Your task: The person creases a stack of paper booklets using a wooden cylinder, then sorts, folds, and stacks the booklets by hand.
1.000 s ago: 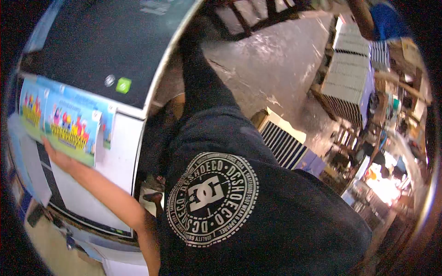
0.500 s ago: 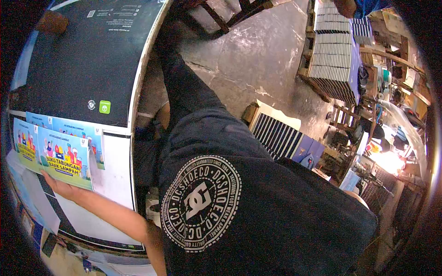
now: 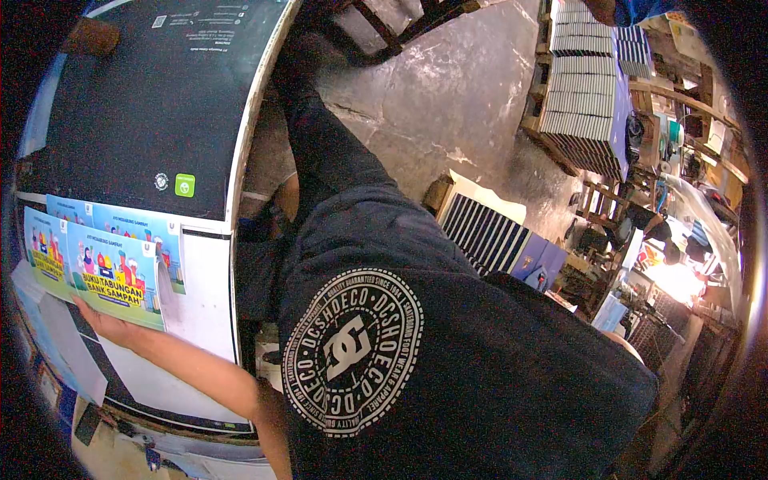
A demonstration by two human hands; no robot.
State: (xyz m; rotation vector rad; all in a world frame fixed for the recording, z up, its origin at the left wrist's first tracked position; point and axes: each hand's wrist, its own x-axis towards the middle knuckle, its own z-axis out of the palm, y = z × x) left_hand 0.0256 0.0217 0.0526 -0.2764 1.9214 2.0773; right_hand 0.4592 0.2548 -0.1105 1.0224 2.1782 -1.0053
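Note:
My left hand (image 3: 100, 322) is at the lower edge of a colourful printed booklet cover (image 3: 116, 276) marked "Buku Tabungan Bank Sampah". A fingertip shows at that edge, and the other fingers are partly hidden; the hand appears to grip the cover there. A matching cover (image 3: 46, 252) lies to its left, and more blue-topped covers (image 3: 132, 222) show behind. These lie on a table covered with a large black printed sheet (image 3: 144, 120). A bit of skin (image 3: 622, 344) shows past my shirt on the right, but my right hand itself is out of sight.
Tall stacks of bound books (image 3: 580, 104) stand on a wooden pallet at upper right, near another person's hand (image 3: 602, 10) and blue sleeve. A shorter book stack (image 3: 488, 232) is beside my body. A cluttered, brightly lit work area (image 3: 672, 272) lies at far right.
The view has shifted very slightly. My left hand stays at the lower edge of the booklet cover, and the covers keep their places.

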